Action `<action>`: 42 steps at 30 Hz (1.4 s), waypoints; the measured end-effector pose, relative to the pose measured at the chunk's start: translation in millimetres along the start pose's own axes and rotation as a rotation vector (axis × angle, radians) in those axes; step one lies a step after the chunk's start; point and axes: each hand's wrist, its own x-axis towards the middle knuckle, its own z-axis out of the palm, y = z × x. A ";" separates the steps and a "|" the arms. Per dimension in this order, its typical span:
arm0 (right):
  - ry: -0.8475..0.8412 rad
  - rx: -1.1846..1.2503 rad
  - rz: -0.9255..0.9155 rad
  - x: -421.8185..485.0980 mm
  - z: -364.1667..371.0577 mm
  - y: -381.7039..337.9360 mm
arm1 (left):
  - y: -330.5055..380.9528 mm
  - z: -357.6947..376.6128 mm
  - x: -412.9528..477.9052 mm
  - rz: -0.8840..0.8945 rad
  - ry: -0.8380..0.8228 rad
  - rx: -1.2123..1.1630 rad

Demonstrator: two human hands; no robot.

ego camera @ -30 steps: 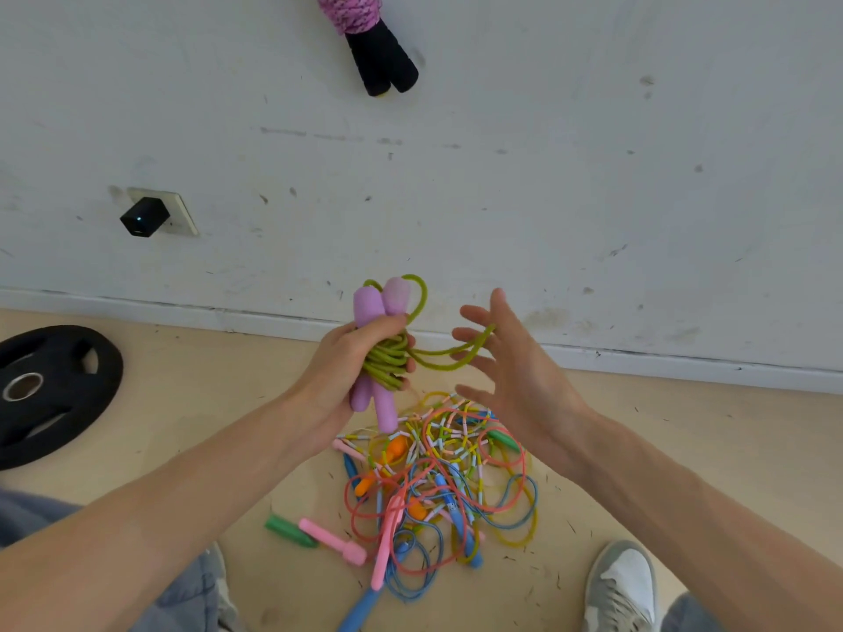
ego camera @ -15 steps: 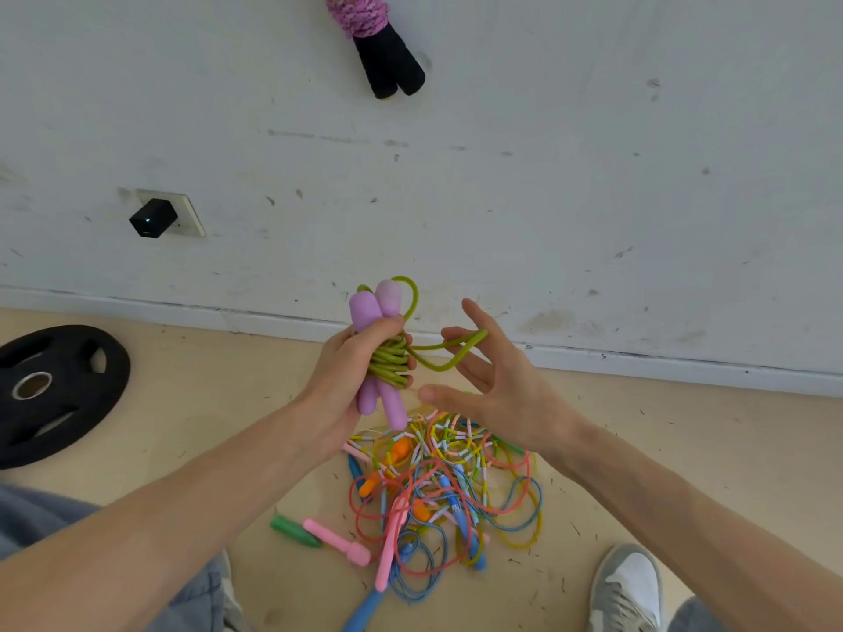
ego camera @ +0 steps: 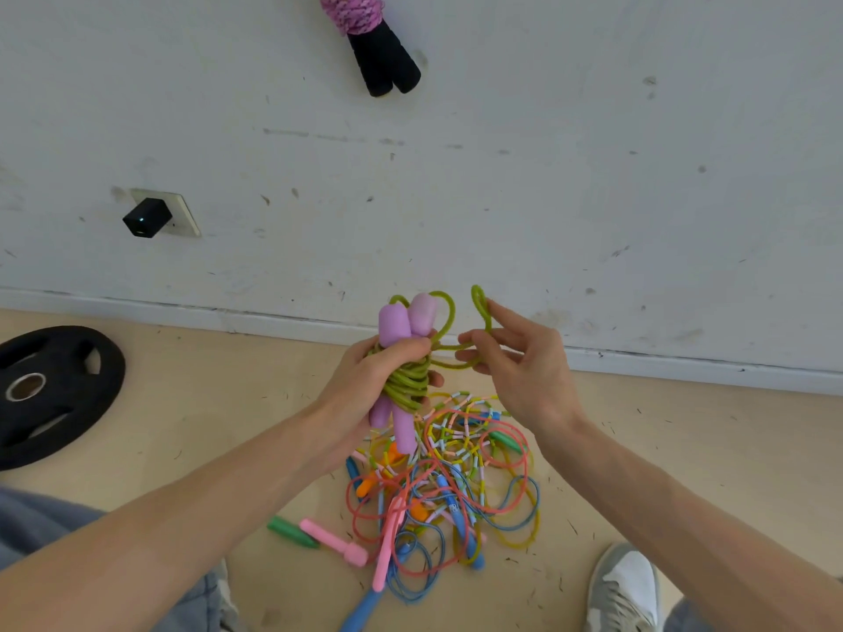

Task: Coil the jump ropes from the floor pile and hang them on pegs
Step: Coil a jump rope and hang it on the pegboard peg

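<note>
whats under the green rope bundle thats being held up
The floor pile of tangled jump ropes lies below the green rope bundle, which the left hand grips. Its purple handles and that hand hide the pile's upper-left part.

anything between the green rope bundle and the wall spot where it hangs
Nothing visible does: only bare wall lies between the green rope bundle and the pink rope already hanging above. No free peg is in view.
</note>
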 end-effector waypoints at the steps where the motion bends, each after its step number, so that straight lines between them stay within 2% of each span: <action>1: -0.010 -0.031 0.019 0.4 -1.0 3.7 | 2.4 -2.0 1.5 -0.001 -0.014 0.005; 5: -0.062 -0.175 0.014 -1.1 -3.3 12.5 | 7.8 -5.2 4.9 0.017 -0.062 0.026; 13: -0.026 -0.371 -0.099 -6.5 -5.7 8.3 | 1.5 -3.7 -0.6 0.042 -0.088 0.203; 17: -0.043 -0.221 -0.094 -6.8 -6.9 8.0 | 4.4 -2.8 -1.1 0.027 -0.069 0.133; 22: -0.112 0.042 -0.122 -4.0 -10.1 4.9 | 14.1 -5.1 -2.8 -0.093 -0.177 -0.085; 25: -0.127 0.068 -0.128 -3.5 -9.2 2.7 | 15.1 -4.8 -4.7 -0.123 -0.234 -0.110; 28: -0.137 -0.057 -0.179 -5.0 -9.9 1.8 | 9.2 -2.1 -6.2 -0.122 -0.273 -0.033; 31: -0.074 -0.344 -0.269 -6.9 -9.0 6.2 | 3.4 -0.9 -6.1 -0.083 -0.192 0.082; 33: -0.071 -0.405 -0.324 -8.9 -5.5 4.8 | 2.4 -2.0 -4.4 -0.069 -0.098 0.162; 36: -0.182 -0.294 -0.306 -11.4 2.3 -0.3 | 3.3 -3.1 -1.3 -0.045 -0.007 0.234; 42: -0.239 -0.192 -0.215 -11.7 2.7 -5.2 | 7.3 -4.8 1.5 -0.036 -0.031 0.300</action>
